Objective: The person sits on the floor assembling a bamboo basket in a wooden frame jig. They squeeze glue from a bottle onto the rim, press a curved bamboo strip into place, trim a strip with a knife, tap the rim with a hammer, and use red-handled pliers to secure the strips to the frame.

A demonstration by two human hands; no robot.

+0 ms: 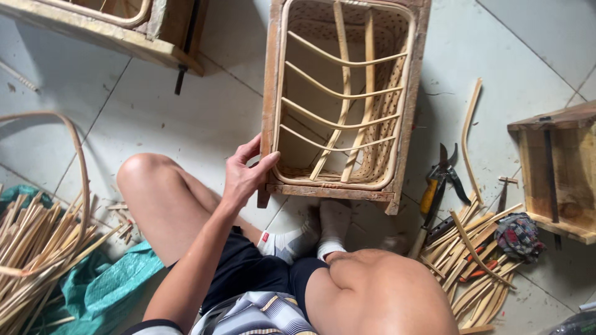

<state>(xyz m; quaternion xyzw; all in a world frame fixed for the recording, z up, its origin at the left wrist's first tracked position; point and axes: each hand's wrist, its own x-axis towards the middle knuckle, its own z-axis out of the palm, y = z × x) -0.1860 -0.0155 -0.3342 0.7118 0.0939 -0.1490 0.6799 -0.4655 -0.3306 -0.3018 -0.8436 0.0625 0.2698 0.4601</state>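
A rectangular wooden frame [270,93] stands on the tiled floor in front of me, with a rattan basket skeleton [341,93] of bent cane ribs fitted inside it. My left hand [245,174] grips the frame's near left corner, thumb over the rim. My right hand is not in view. My crossed legs and white socks [310,236] sit just below the frame.
A bundle of cane strips [37,248] lies on a green sheet at the left. Pruning shears [437,180], cut cane pieces [475,260] and a dark cloth [518,236] lie at the right. Other wooden frames stand at top left [124,37] and far right [559,174].
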